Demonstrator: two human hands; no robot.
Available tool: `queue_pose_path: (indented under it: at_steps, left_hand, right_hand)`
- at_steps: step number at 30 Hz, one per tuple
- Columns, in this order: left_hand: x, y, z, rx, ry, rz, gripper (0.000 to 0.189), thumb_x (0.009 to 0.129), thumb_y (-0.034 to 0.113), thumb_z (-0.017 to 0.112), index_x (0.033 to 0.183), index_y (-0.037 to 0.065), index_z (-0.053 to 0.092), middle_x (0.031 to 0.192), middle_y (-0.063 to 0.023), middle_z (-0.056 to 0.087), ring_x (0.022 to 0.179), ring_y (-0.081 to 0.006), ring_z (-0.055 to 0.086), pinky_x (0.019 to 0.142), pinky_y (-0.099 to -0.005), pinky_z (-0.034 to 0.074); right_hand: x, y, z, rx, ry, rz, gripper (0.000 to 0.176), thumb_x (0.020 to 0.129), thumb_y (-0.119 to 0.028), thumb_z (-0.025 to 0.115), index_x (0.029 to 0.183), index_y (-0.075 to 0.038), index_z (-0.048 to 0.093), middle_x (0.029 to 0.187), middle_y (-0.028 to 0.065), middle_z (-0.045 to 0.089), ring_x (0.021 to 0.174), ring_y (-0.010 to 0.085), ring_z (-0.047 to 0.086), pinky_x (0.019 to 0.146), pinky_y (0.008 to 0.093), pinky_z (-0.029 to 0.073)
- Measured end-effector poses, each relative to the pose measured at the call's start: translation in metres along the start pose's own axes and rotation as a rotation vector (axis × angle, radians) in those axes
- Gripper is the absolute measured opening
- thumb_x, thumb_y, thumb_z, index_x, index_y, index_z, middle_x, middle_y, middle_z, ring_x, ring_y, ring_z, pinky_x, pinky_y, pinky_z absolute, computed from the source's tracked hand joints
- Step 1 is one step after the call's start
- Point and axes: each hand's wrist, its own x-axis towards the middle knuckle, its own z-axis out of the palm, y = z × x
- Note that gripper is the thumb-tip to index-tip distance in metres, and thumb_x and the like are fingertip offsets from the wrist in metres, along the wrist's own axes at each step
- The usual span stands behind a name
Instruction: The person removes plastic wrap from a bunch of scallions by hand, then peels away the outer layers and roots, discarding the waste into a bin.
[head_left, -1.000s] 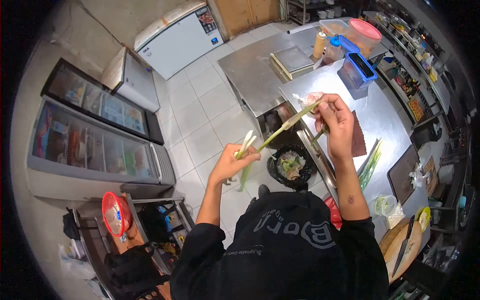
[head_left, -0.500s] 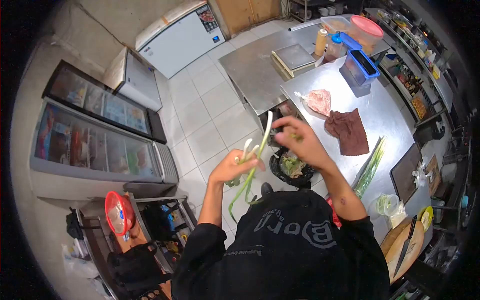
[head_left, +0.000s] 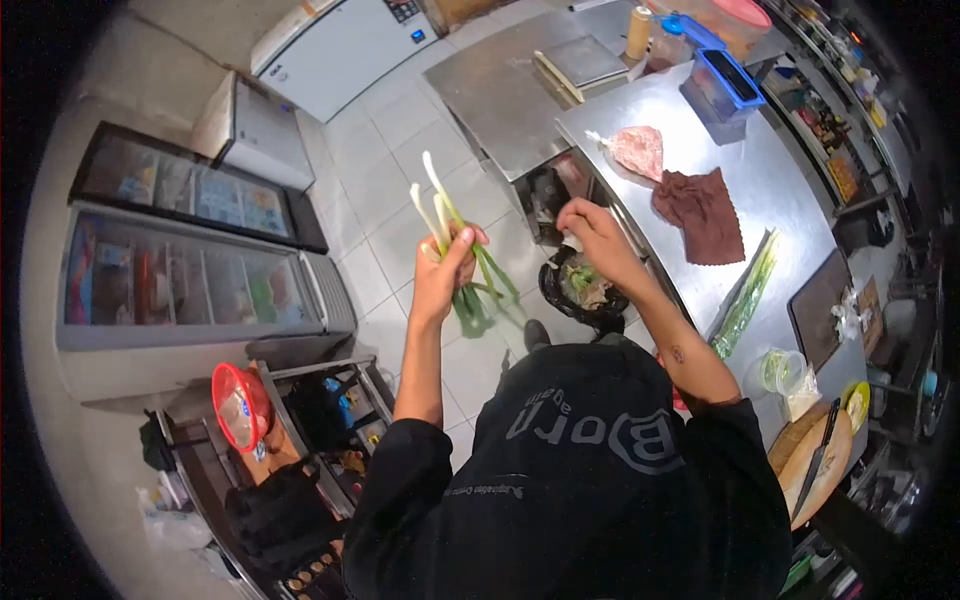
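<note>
Black hooded top (head_left: 600, 520), print reads "Born again", upside down to the camera.
Left hand (head_left: 445, 272) clenched around a bunch of white-stemmed green spring onions (head_left: 434, 207), white ends up, above the tiled floor. Right hand (head_left: 592, 235) over the black bin bag (head_left: 548, 292), fingers bunched; contents unclear.

Black shirt (head_left: 590, 440): grey print, "Born" in large letters with "again" small beside it, seen upside down from the head camera. A second fine line of print on the shirt is too small to read. White freezer (head_left: 330, 50): badge and panel are illegible.
</note>
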Motion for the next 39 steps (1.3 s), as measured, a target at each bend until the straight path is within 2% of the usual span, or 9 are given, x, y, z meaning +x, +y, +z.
queue_pose_path:
  at_steps: [8,10,13,18,20,23,30,35,39]
  left_hand:
    - [0.005,0.029,0.003,-0.296,0.188,0.112,0.029,0.105,0.027,0.055,0.105,-0.002,0.062,0.061,0.0059,0.034,0.046,-0.0032,0.032,0.041,-0.0203,0.025]
    - [0.004,0.032,0.005,-0.310,0.204,0.122,0.029,0.105,0.027,0.055,0.105,-0.001,0.061,0.060,0.0058,0.034,0.047,-0.0032,0.032,0.041,-0.0203,0.026]
    - [0.007,0.033,0.008,-0.332,0.226,0.133,0.029,0.105,0.028,0.056,0.104,0.000,0.061,0.060,0.0059,0.035,0.047,-0.0032,0.032,0.042,-0.0203,0.026]
    - [0.012,0.038,0.016,-0.346,0.255,0.154,0.031,0.105,0.031,0.057,0.101,0.001,0.060,0.060,0.0062,0.036,0.047,-0.0031,0.031,0.042,-0.0203,0.026]
    - [0.012,0.039,0.018,-0.366,0.300,0.147,0.031,0.105,0.032,0.057,0.098,0.002,0.060,0.059,0.0061,0.035,0.046,-0.0031,0.030,0.042,-0.0203,0.025]
    - [0.013,0.037,0.016,-0.326,0.330,0.179,0.032,0.105,0.033,0.058,0.095,0.003,0.059,0.058,0.0059,0.035,0.045,-0.0032,0.030,0.042,-0.0204,0.025]
    - [0.008,0.036,0.027,-0.264,0.276,0.158,0.032,0.105,0.034,0.057,0.093,0.004,0.059,0.058,0.0050,0.036,0.045,-0.0036,0.031,0.042,-0.0204,0.025]
    - [0.030,0.014,-0.026,-0.622,0.373,0.186,0.032,0.106,0.034,0.054,0.090,0.008,0.057,0.060,0.0080,0.034,0.049,-0.0024,0.030,0.041,-0.0208,0.025]
    - [0.025,0.038,-0.044,-0.879,0.074,0.223,0.032,0.108,0.034,0.048,0.091,0.008,0.056,0.063,0.0063,0.034,0.050,-0.0047,0.027,0.042,-0.0222,0.023]
  right_hand:
    - [-0.018,0.104,-0.006,-0.709,-0.129,0.037,0.030,0.098,-0.025,0.058,0.113,-0.002,0.068,0.097,0.0161,0.071,0.089,0.0244,0.068,0.083,0.0352,0.052]
    - [-0.018,0.058,0.005,-0.078,-0.125,0.165,0.036,0.098,-0.030,0.061,0.118,0.000,0.067,0.098,0.0140,0.072,0.092,0.0219,0.068,0.087,0.0351,0.052]
    - [-0.020,-0.047,0.013,0.246,-0.309,0.066,0.034,0.101,-0.027,0.061,0.122,0.000,0.066,0.105,0.0051,0.069,0.102,0.0124,0.060,0.090,0.0304,0.047]
    - [-0.022,-0.074,0.027,0.117,-0.354,-0.104,0.030,0.101,-0.027,0.061,0.112,0.000,0.069,0.085,0.0040,0.066,0.085,0.0110,0.062,0.081,0.0283,0.050]
    - [-0.021,-0.080,0.024,0.210,-0.416,0.150,0.028,0.101,-0.026,0.060,0.102,0.000,0.070,0.076,0.0006,0.061,0.073,0.0086,0.056,0.069,0.0258,0.046]
    - [-0.025,-0.092,0.018,0.251,-0.415,0.183,0.029,0.101,-0.025,0.059,0.092,0.000,0.069,0.070,-0.0014,0.055,0.064,0.0076,0.048,0.060,0.0255,0.041]
    - [-0.029,-0.098,0.015,0.000,-0.464,0.085,0.023,0.100,-0.020,0.058,0.092,-0.001,0.066,0.069,0.0033,0.054,0.064,0.0107,0.050,0.060,0.0306,0.042]
    - [-0.048,-0.118,0.010,-0.146,-0.120,-0.530,0.015,0.099,-0.011,0.055,0.097,-0.002,0.066,0.072,0.0108,0.059,0.069,0.0214,0.061,0.064,0.0373,0.046]
    - [-0.047,-0.129,-0.008,0.019,-0.072,-0.081,0.016,0.097,-0.007,0.054,0.102,-0.003,0.068,0.074,0.0069,0.055,0.068,0.0114,0.052,0.063,0.0302,0.043]
